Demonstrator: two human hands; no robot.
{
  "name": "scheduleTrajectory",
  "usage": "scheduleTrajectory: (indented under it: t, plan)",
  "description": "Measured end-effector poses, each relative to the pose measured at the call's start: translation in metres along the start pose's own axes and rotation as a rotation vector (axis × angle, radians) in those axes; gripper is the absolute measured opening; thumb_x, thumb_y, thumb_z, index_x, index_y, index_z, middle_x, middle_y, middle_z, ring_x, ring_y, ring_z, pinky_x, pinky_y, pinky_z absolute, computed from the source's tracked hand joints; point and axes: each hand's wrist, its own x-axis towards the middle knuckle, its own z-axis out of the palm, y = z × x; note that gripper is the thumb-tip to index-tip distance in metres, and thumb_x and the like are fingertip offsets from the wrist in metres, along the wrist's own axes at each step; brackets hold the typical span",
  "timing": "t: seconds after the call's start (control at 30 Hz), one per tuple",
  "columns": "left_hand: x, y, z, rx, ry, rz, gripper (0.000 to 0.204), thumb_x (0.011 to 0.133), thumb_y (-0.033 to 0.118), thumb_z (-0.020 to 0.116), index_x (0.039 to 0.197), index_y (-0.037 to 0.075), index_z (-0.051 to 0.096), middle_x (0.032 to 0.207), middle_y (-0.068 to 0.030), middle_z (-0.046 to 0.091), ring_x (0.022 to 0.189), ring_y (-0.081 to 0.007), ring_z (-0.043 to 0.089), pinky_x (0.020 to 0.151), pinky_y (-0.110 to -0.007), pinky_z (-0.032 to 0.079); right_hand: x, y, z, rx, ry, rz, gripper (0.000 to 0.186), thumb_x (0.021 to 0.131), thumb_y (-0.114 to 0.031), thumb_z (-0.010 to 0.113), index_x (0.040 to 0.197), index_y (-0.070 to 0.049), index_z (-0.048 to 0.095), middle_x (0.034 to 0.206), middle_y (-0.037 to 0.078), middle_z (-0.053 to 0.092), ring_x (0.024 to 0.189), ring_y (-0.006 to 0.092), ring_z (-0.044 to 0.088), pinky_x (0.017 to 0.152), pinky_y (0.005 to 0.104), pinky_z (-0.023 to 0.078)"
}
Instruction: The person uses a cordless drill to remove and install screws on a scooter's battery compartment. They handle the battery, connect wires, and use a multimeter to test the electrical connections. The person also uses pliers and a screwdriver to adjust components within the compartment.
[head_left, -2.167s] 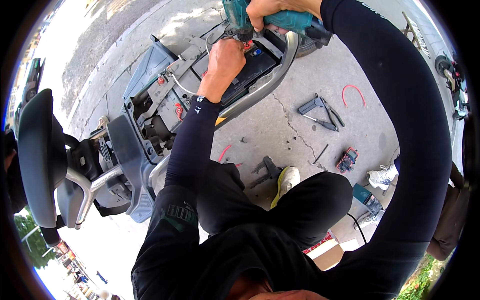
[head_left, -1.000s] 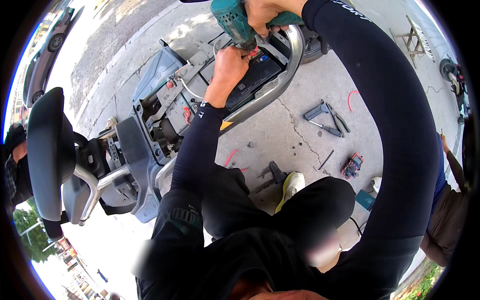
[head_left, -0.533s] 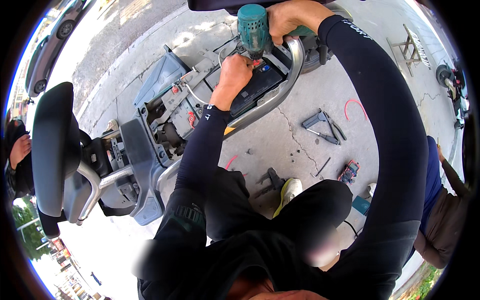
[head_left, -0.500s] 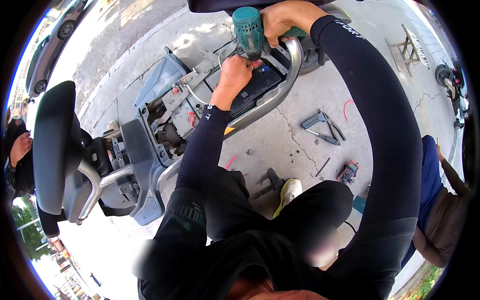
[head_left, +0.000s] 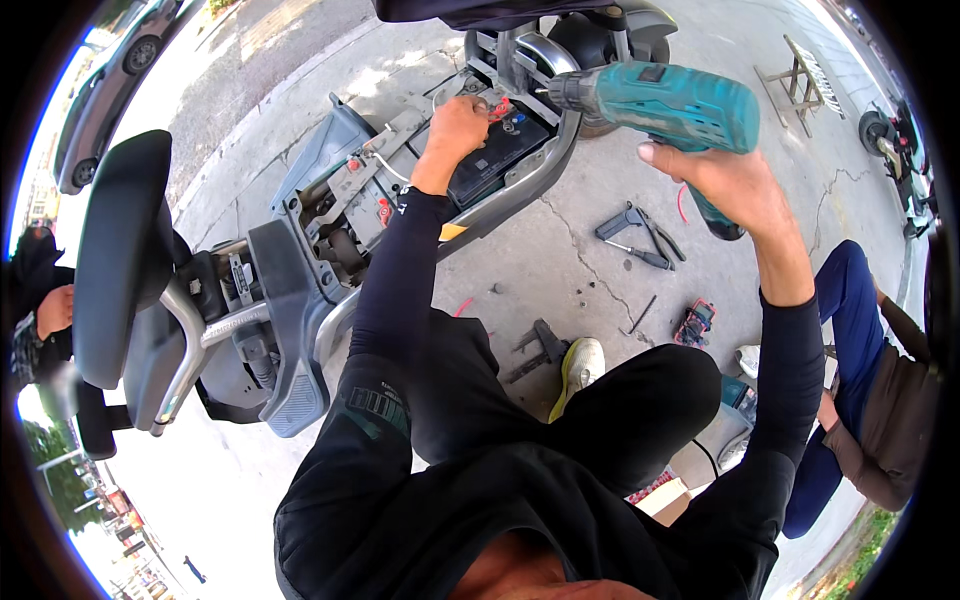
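My right hand [head_left: 738,190] is wrapped around the grip of a teal cordless drill [head_left: 690,98], raised over the concrete to the right of a scooter with its body panels off. The drill's chuck points left, apart from the scooter. My left hand [head_left: 459,132] is closed by the end of a black battery [head_left: 497,165] seated in the scooter frame [head_left: 535,195]. Right beside its fingertips is a red terminal piece [head_left: 498,109]; what the fingers pinch is hidden. A white cable [head_left: 390,168] runs near my left wrist.
Pliers [head_left: 660,240], a small red-and-grey meter [head_left: 694,323] and a hex key [head_left: 643,315] lie on the concrete. The scooter's black seat [head_left: 122,260] stands up at left. A person in blue trousers [head_left: 840,290] is at right, another person's hand [head_left: 55,310] at far left.
My right hand has drawn the drill away from the battery end, to the right, and turned it sideways. My left hand stays at the battery, shifted slightly left.
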Motion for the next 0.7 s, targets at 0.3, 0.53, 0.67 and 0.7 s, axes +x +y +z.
scheduleTrajectory:
  t: [0.3, 0.53, 0.67, 0.7]
  plan:
    - [-0.065, 0.100, -0.012, 0.164, -0.121, 0.533, 0.039, 0.097, 0.041, 0.067, 0.118, 0.008, 0.075, 0.096, -0.0117, 0.077, 0.085, -0.0186, 0.074, 0.080, -0.031, 0.056, -0.159, 0.080, -0.064, 0.026, 0.285, 0.311, 0.031, 0.088, -0.014, 0.082, 0.116, -0.003, 0.073, 0.102, 0.005, 0.072, 0.072, 0.0121, 0.059, 0.067, 0.0279, 0.051]
    - [-0.126, 0.062, 0.150, 0.454, -1.066, 0.698, 0.027, 0.094, 0.019, 0.067, 0.112, -0.001, 0.070, 0.101, -0.0210, 0.072, 0.096, -0.0370, 0.070, 0.084, -0.046, 0.053, -0.320, 0.200, 0.000, -0.187, 0.006, 0.792, 0.037, 0.083, -0.027, 0.082, 0.113, -0.006, 0.074, 0.093, 0.015, 0.076, 0.082, 0.0292, 0.073, 0.077, 0.0394, 0.057]
    - [-0.171, 0.019, 0.217, 0.674, -1.230, 0.717, 0.024, 0.092, 0.017, 0.069, 0.108, 0.000, 0.070, 0.107, -0.0207, 0.072, 0.105, -0.0411, 0.067, 0.090, -0.050, 0.053, -0.397, 0.241, 0.067, -0.438, -0.145, 1.087, 0.037, 0.077, -0.035, 0.084, 0.102, -0.008, 0.076, 0.088, 0.019, 0.075, 0.086, 0.0397, 0.073, 0.078, 0.0472, 0.058]
    - [-0.182, 0.017, 0.233, 0.684, -1.282, 0.712, 0.025, 0.091, 0.017, 0.069, 0.110, 0.001, 0.070, 0.109, -0.0207, 0.072, 0.107, -0.0409, 0.066, 0.091, -0.050, 0.053, -0.412, 0.249, 0.080, -0.473, -0.181, 1.121, 0.036, 0.076, -0.035, 0.084, 0.099, -0.008, 0.076, 0.087, 0.020, 0.075, 0.086, 0.0401, 0.073, 0.077, 0.0487, 0.058]
